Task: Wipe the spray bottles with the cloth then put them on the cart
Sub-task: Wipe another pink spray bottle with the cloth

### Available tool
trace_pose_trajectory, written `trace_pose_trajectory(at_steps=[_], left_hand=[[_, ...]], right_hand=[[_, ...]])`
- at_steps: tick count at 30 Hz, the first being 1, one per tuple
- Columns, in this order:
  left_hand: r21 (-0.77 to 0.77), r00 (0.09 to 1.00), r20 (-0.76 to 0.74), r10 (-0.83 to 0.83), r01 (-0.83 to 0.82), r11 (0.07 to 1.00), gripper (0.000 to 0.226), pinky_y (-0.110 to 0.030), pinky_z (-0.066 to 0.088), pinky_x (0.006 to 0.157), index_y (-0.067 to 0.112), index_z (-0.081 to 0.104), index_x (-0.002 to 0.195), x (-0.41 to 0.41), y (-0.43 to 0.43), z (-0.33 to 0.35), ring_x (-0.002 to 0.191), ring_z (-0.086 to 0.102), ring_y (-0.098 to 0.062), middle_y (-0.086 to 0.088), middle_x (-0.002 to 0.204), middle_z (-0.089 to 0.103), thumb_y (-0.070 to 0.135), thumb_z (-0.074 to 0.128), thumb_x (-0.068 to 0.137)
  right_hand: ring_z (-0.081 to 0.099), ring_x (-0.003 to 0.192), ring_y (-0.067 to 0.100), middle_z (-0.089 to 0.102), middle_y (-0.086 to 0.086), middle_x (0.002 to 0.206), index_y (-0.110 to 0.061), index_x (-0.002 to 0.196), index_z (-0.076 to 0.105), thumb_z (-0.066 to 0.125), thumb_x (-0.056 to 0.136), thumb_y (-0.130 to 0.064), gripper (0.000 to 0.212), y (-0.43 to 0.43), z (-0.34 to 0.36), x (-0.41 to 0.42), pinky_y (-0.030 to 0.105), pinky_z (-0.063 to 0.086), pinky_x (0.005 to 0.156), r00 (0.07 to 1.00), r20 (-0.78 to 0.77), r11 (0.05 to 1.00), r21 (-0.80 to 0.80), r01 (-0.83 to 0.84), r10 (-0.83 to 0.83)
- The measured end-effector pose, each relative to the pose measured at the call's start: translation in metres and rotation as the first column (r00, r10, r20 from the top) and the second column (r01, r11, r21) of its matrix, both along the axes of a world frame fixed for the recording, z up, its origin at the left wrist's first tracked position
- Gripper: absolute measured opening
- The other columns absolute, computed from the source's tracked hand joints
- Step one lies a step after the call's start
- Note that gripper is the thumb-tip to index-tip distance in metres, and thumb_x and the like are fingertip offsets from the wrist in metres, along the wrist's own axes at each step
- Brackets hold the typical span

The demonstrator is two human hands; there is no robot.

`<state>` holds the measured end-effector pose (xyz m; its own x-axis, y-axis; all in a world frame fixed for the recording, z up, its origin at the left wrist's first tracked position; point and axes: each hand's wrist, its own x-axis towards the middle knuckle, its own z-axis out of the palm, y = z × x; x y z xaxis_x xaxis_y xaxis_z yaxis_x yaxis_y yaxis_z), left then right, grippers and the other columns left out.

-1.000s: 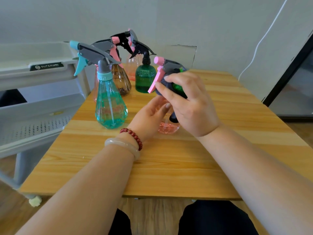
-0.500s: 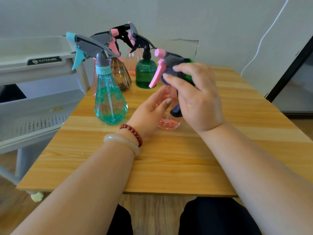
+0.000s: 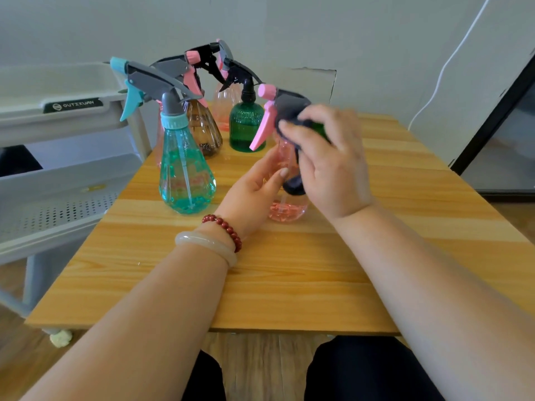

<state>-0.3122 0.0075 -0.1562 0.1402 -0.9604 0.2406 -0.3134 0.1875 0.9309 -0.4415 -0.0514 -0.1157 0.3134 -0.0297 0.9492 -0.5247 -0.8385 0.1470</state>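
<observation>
A clear pink spray bottle (image 3: 286,208) with a pink trigger stands on the wooden table (image 3: 289,279) in front of me. My left hand (image 3: 254,186) holds its body from the left side. My right hand (image 3: 330,160) grips a dark cloth (image 3: 293,180) with a green patch and presses it on the bottle's grey spray head. The cloth hangs down over the bottle's right side. A teal spray bottle (image 3: 185,169) stands to the left. A brown bottle (image 3: 204,127), a green bottle (image 3: 246,125) and another pink bottle (image 3: 224,104) stand behind.
A grey tiered cart (image 3: 66,175) with perforated shelves stands against the table's left edge. A white cable (image 3: 445,65) runs down the wall at the right, beside a dark door frame (image 3: 492,117). My dark trouser legs show below the table's near edge.
My right hand with the cloth has slid a little across the spray head, staying on top of it. My left hand has stayed on the bottle's body.
</observation>
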Motion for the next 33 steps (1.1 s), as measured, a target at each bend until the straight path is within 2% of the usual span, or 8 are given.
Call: trace_pose_trajectory(at_steps=[3, 6, 8, 11, 15, 21, 26, 33], left_hand=[[-0.008, 1.000, 0.009, -0.009, 0.009, 1.000, 0.044, -0.006, 0.042, 0.090, 0.038, 0.039, 0.146, 0.001, -0.001, 0.000, 0.120, 0.054, 0.007, 0.021, 0.132, 0.057, 0.027, 0.047, 0.104], [-0.006, 1.000, 0.012, -0.006, 0.006, 1.000, 0.039, -0.001, 0.042, 0.085, 0.048, 0.040, 0.137, 0.001, 0.000, 0.001, 0.111, 0.053, 0.019, 0.031, 0.120, 0.058, 0.027, 0.047, 0.104], [-0.006, 1.000, 0.016, -0.002, 0.002, 1.000, 0.039, -0.003, 0.041, 0.086, 0.051, 0.039, 0.135, 0.000, 0.001, 0.002, 0.114, 0.053, 0.016, 0.031, 0.121, 0.058, 0.028, 0.048, 0.104], [-0.006, 1.000, 0.013, -0.009, 0.009, 1.000, 0.043, 0.001, 0.038, 0.082, 0.044, 0.039, 0.144, 0.000, 0.002, 0.001, 0.120, 0.050, 0.010, 0.024, 0.133, 0.055, 0.030, 0.047, 0.104], [-0.006, 1.000, 0.026, 0.003, -0.003, 1.000, 0.042, 0.008, 0.035, 0.076, 0.042, 0.041, 0.143, 0.000, 0.001, 0.002, 0.105, 0.049, 0.025, 0.029, 0.125, 0.056, 0.028, 0.047, 0.104], [0.007, 0.999, 0.043, 0.027, -0.028, 1.000, 0.051, 0.001, 0.035, 0.088, 0.038, 0.036, 0.150, 0.006, -0.005, -0.001, 0.129, 0.045, 0.006, 0.020, 0.143, 0.050, 0.032, 0.051, 0.102], [0.006, 0.999, 0.038, 0.030, -0.030, 1.000, 0.050, 0.009, 0.035, 0.074, 0.036, 0.035, 0.151, 0.005, -0.006, -0.003, 0.126, 0.047, 0.005, 0.019, 0.143, 0.051, 0.032, 0.049, 0.103], [-0.018, 0.999, 0.038, 0.030, -0.029, 0.999, 0.051, 0.002, 0.037, 0.085, 0.035, 0.035, 0.151, 0.009, -0.008, -0.005, 0.128, 0.045, 0.007, 0.019, 0.142, 0.051, 0.029, 0.050, 0.102]], right_hand=[[0.049, 0.101, 0.028, 0.068, 0.019, 0.104, -0.003, 0.103, 0.075, 0.059, 0.096, -0.002, 0.018, -0.005, -0.017, -0.007, 0.037, 0.048, 0.091, 0.998, -0.057, 1.000, 0.014, 0.006, -0.005], [0.048, 0.099, 0.028, 0.068, 0.018, 0.102, -0.002, 0.103, 0.075, 0.061, 0.093, 0.002, 0.019, -0.005, -0.021, -0.014, 0.037, 0.049, 0.088, 0.991, -0.133, 1.000, 0.017, -0.011, 0.013], [0.049, 0.097, 0.028, 0.068, 0.018, 0.101, -0.002, 0.102, 0.075, 0.061, 0.093, 0.001, 0.017, -0.002, -0.019, -0.018, 0.036, 0.049, 0.087, 0.985, -0.169, 1.000, -0.001, -0.016, 0.016], [0.059, 0.093, 0.034, 0.068, 0.020, 0.100, -0.001, 0.102, 0.075, 0.062, 0.093, -0.002, 0.015, 0.000, -0.003, -0.016, 0.033, 0.045, 0.088, 0.994, -0.106, 1.000, -0.001, 0.002, -0.003], [0.062, 0.091, 0.038, 0.067, 0.020, 0.101, -0.002, 0.102, 0.075, 0.057, 0.094, -0.004, 0.020, -0.002, -0.005, -0.009, 0.031, 0.043, 0.089, 0.999, -0.039, 0.998, 0.063, 0.017, -0.015], [0.058, 0.092, 0.033, 0.066, 0.020, 0.097, -0.001, 0.099, 0.075, 0.056, 0.092, -0.004, 0.020, 0.001, -0.039, -0.021, 0.025, 0.039, 0.092, 0.989, -0.137, 0.972, 0.233, -0.028, 0.061], [0.057, 0.097, 0.030, 0.065, 0.019, 0.102, -0.001, 0.103, 0.073, 0.059, 0.091, 0.001, 0.019, -0.002, -0.006, -0.014, 0.035, 0.047, 0.088, 0.999, -0.006, 0.987, 0.159, -0.035, 0.036], [0.056, 0.094, 0.030, 0.064, 0.017, 0.101, -0.001, 0.099, 0.073, 0.060, 0.089, 0.002, 0.016, -0.004, -0.034, -0.008, 0.025, 0.040, 0.090, 0.999, -0.035, 0.969, 0.246, -0.032, 0.042]])
